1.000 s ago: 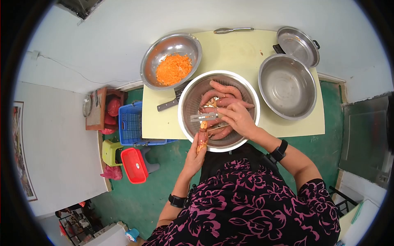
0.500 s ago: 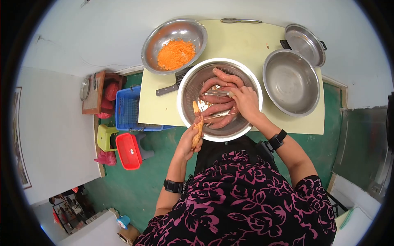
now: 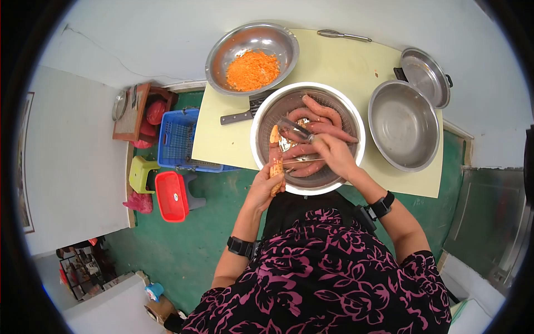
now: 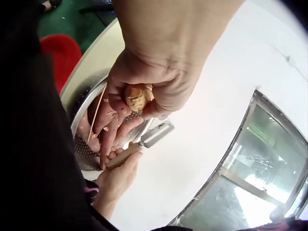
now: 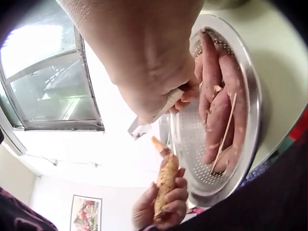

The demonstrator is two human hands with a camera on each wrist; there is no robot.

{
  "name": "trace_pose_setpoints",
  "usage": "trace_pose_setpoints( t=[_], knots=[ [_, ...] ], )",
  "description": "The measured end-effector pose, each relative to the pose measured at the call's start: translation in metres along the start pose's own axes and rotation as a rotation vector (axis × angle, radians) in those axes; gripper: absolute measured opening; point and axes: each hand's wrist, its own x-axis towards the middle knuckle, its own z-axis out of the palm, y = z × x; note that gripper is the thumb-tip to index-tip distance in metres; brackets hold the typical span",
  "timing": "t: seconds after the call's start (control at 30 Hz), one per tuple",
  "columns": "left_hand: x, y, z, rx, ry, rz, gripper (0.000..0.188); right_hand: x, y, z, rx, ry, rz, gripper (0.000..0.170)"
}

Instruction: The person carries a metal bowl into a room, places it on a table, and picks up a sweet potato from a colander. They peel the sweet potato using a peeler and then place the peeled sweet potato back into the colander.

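My left hand (image 3: 261,189) grips the lower end of a partly peeled sweet potato (image 3: 276,158) at the near left rim of a perforated steel colander (image 3: 311,190). Yellowish flesh shows at both ends, with a band of reddish skin between. In my right hand (image 3: 335,157) is a peeler (image 3: 297,129), held by its handle over the colander. Its blade is apart from the potato's tip in the right wrist view. Several unpeeled sweet potatoes (image 5: 220,118) lie inside, with a thin stick (image 5: 225,134) across them and bits of peel.
Beyond the colander to the left stands a steel bowl (image 3: 214,67) of shredded orange food (image 3: 253,71). A knife (image 3: 236,117) lies beside the colander. On the right are a steel basin (image 3: 403,125) and a lidded-pan shape (image 3: 425,78). A whisk-like tool (image 3: 344,35) lies at the back edge.
The peeler has moved up and away from the potato, its blade now angled. My left hand has turned the potato, showing more peeled flesh at its ends.
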Motion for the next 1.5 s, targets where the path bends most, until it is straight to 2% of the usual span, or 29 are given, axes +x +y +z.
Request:
trace_pose_setpoints(
  t=[0.1, 0.13, 0.23, 0.33, 0.43, 0.53, 0.63, 0.67, 0.77, 0.8, 0.9, 1.0, 1.03, 1.1, 1.2, 1.3, 1.33, 1.43, 1.5],
  knots=[
    [0.001, 0.006, 0.007, 0.083, 0.023, -0.002, 0.049, -0.008, -0.022, 0.010, 0.140, -0.252, -0.048, 0.033],
    [0.001, 0.007, 0.009, 0.069, 0.033, 0.002, 0.048, -0.010, -0.025, 0.010, 0.032, -0.300, -0.040, 0.035],
    [0.001, 0.009, 0.014, 0.064, 0.057, 0.004, 0.045, -0.009, -0.040, 0.002, -0.197, -0.358, -0.081, 0.037],
    [0.003, 0.010, 0.017, 0.104, 0.062, -0.030, 0.041, -0.011, -0.036, 0.006, -0.296, -0.294, -0.173, 0.038],
    [0.004, 0.010, 0.019, 0.113, 0.057, -0.085, 0.037, -0.007, -0.026, 0.008, -0.437, -0.364, -0.144, 0.037],
    [0.001, 0.015, 0.024, 0.157, 0.035, -0.114, 0.033, 0.001, 0.002, 0.008, -0.383, -0.060, -0.357, 0.035],
    [-0.002, 0.016, 0.025, 0.130, 0.017, -0.138, 0.031, 0.005, -0.006, -0.006, -0.472, 0.031, -0.373, 0.034],
    [-0.001, 0.016, 0.025, 0.125, 0.018, -0.137, 0.030, 0.003, -0.005, -0.004, -0.504, 0.029, -0.355, 0.034],
    [0.004, 0.012, 0.024, 0.129, 0.045, -0.132, 0.031, -0.001, -0.008, 0.006, -0.371, -0.032, -0.432, 0.034],
    [0.006, 0.012, 0.023, 0.138, 0.059, -0.129, 0.031, -0.002, -0.009, 0.012, -0.337, -0.003, -0.507, 0.034],
    [0.008, 0.010, 0.023, 0.109, 0.079, -0.126, 0.033, -0.005, -0.018, 0.004, -0.390, -0.076, -0.426, 0.034],
    [0.006, 0.016, 0.026, 0.168, 0.067, -0.143, 0.036, 0.005, -0.001, 0.003, -0.485, 0.045, -0.510, 0.034],
    [0.005, 0.017, 0.029, 0.173, 0.061, -0.141, 0.036, 0.008, 0.004, -0.003, -0.429, 0.079, -0.395, 0.032],
    [-0.001, 0.018, 0.030, 0.191, 0.059, -0.144, 0.035, 0.007, 0.005, -0.006, -0.500, 0.055, -0.385, 0.032],
    [0.004, 0.015, 0.027, 0.205, 0.089, -0.115, 0.035, 0.003, 0.004, 0.003, -0.439, 0.048, -0.434, 0.033],
    [0.008, 0.012, 0.028, 0.216, 0.133, -0.114, 0.036, -0.005, -0.006, 0.009, -0.453, -0.094, -0.449, 0.034],
    [0.006, 0.014, 0.028, 0.231, 0.130, -0.124, 0.037, -0.002, -0.006, 0.011, -0.400, 0.025, -0.487, 0.034],
    [0.000, 0.015, 0.032, 0.282, 0.135, -0.128, 0.039, 0.007, 0.000, -0.005, -0.542, 0.044, -0.366, 0.034],
    [-0.002, 0.016, 0.035, 0.334, 0.160, -0.102, 0.041, 0.006, -0.001, -0.002, -0.483, 0.057, -0.396, 0.033]
  ],
)
